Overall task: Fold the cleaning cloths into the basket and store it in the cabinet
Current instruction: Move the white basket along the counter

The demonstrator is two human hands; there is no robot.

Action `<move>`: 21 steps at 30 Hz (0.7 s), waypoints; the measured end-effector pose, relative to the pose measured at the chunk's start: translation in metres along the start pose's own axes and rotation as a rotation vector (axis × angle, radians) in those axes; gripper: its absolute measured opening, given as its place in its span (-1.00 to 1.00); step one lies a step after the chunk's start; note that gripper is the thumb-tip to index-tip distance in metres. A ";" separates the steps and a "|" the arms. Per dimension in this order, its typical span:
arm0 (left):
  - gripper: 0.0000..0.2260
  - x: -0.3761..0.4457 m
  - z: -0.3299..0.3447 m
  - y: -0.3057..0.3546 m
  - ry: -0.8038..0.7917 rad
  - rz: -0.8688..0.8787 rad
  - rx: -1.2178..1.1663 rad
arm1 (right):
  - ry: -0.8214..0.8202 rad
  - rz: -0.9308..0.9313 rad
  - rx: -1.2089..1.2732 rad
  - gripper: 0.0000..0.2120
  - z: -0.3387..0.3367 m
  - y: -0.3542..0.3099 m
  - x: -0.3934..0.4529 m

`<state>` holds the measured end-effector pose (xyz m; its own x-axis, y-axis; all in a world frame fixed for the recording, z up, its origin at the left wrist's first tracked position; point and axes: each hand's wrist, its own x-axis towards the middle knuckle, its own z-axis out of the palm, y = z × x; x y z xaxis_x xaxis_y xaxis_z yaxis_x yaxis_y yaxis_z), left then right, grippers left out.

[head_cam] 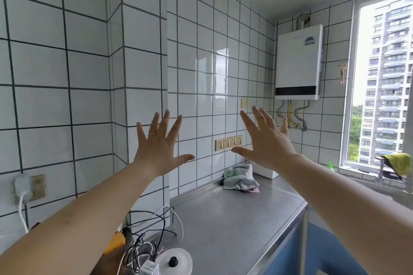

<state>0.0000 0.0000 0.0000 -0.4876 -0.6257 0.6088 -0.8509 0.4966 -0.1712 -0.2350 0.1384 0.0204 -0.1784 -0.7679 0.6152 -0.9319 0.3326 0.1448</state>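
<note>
Head view: we hold our left hand (pixel 159 140) and right hand (pixel 266 138) raised before the tiled wall (pixel 85 51), apart, fingers spread, gripping nothing. Below and beyond them, crumpled cleaning cloths (pixel 240 179) lie on the steel counter (pixel 234 219), with a white basket (pixel 266 169) just behind. Tangled cables (pixel 145 236) sit near our left arm. A water heater (pixel 298 62) hangs beside the window (pixel 386 78).

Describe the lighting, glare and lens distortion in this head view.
Head view: daylight enters from the window at right, and the sky there is blown out white; bright glare patches sit on the wall tiles; wide-angle distortion bends the tile grout lines and stretches both forearms; the left hand and right hand are sharp, evenly lit.
</note>
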 end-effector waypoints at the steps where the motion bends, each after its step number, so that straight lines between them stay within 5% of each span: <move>1: -0.09 -0.001 0.000 0.002 -0.004 0.011 0.011 | 0.002 -0.008 -0.014 -0.07 0.001 0.000 -0.001; 21: -0.07 -0.029 0.121 0.137 -0.208 0.141 -0.176 | -0.250 0.138 0.030 -0.07 0.113 0.104 -0.118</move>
<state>-0.1258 0.0131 -0.1346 -0.6432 -0.6442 0.4138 -0.7342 0.6723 -0.0945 -0.3461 0.2017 -0.1246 -0.3735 -0.8288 0.4165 -0.9014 0.4303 0.0479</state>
